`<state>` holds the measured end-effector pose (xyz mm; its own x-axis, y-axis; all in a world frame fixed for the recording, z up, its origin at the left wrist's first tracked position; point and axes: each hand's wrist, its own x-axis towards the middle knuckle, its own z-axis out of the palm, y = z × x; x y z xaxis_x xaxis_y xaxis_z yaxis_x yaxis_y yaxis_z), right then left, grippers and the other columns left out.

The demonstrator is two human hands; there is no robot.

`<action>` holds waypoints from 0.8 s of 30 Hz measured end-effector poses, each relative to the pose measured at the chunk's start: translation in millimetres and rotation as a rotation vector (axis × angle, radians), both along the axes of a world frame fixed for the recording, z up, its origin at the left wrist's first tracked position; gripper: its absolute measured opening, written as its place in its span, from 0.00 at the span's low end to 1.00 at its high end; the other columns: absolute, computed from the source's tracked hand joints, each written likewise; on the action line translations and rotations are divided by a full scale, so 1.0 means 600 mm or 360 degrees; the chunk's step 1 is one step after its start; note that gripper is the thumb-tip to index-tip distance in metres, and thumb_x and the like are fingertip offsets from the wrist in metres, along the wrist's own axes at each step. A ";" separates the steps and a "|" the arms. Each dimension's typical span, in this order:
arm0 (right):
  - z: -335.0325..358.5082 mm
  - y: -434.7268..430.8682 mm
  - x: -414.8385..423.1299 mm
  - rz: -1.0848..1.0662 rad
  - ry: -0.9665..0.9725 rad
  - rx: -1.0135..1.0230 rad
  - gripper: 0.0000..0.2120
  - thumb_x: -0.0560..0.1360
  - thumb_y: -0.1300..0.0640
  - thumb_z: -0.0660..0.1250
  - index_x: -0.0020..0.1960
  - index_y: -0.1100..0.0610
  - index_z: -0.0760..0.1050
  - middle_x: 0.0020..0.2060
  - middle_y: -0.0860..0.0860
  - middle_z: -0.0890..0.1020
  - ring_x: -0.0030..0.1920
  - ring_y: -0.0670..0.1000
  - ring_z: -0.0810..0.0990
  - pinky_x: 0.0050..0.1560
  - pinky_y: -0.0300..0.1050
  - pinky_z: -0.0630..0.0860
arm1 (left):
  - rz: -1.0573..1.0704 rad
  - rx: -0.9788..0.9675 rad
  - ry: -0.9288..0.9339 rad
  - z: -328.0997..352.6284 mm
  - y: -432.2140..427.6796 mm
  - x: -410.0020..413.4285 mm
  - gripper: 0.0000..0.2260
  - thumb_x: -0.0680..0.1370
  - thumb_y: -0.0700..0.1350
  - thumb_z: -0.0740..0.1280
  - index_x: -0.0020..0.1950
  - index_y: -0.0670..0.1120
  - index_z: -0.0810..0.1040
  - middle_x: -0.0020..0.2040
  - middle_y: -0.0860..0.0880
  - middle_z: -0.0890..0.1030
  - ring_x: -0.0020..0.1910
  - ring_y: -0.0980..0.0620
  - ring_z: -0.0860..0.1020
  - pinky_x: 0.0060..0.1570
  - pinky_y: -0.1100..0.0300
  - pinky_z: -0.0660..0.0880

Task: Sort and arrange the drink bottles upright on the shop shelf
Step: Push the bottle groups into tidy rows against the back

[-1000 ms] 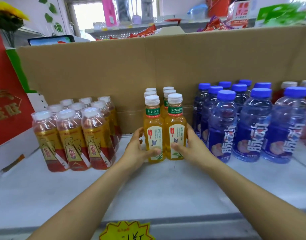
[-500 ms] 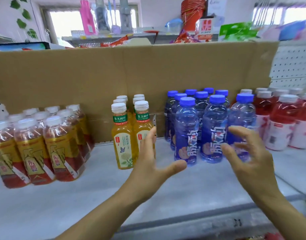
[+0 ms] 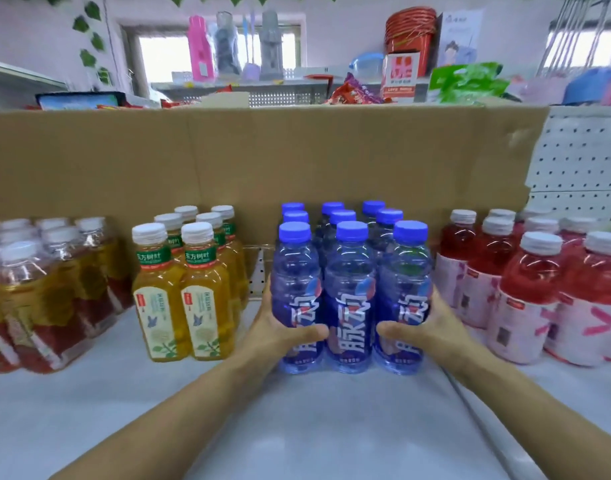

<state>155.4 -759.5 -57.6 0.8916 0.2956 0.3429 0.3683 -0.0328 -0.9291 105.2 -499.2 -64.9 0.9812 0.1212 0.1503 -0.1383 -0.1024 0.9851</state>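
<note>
L hand (image 3: 283, 332) & R hand (image 3: 423, 329), fingers clamped round blue bottles (image 3: 349, 299), upright on shelf (image 3: 297, 427)

- Brown cardboard sheet (image 3: 297, 157) stands upright as a backdrop.
- White pegboard panel (image 3: 581, 161) sits at its right edge.
- Stack of red buckets (image 3: 410, 29) up top, pink bottle (image 3: 200, 50) by the window (image 3: 162, 57).
- Green leaf garland (image 3: 89, 39) hangs at left.
</note>
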 end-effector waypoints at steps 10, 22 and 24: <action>-0.002 0.001 0.017 0.0080 0.0069 0.0010 0.46 0.54 0.54 0.84 0.66 0.40 0.66 0.52 0.37 0.83 0.52 0.41 0.83 0.40 0.33 0.80 | 0.0158 0.0093 0.0069 -0.006 -0.004 0.002 0.39 0.51 0.59 0.83 0.57 0.68 0.69 0.47 0.71 0.81 0.45 0.71 0.80 0.30 0.74 0.74; 0.027 0.004 -0.025 -0.0343 -0.0278 -0.0228 0.64 0.56 0.43 0.82 0.80 0.44 0.46 0.77 0.46 0.60 0.72 0.41 0.64 0.70 0.46 0.66 | 0.0261 0.0224 -0.0167 0.009 -0.015 -0.018 0.57 0.50 0.64 0.82 0.75 0.62 0.60 0.64 0.64 0.75 0.61 0.61 0.76 0.57 0.57 0.77; 0.035 0.008 -0.039 -0.0624 -0.0979 -0.0582 0.65 0.56 0.39 0.82 0.80 0.49 0.45 0.79 0.50 0.52 0.78 0.48 0.54 0.74 0.53 0.59 | 0.0269 0.0326 -0.0291 0.007 -0.023 -0.028 0.60 0.51 0.64 0.82 0.77 0.62 0.54 0.67 0.66 0.72 0.63 0.66 0.74 0.54 0.66 0.77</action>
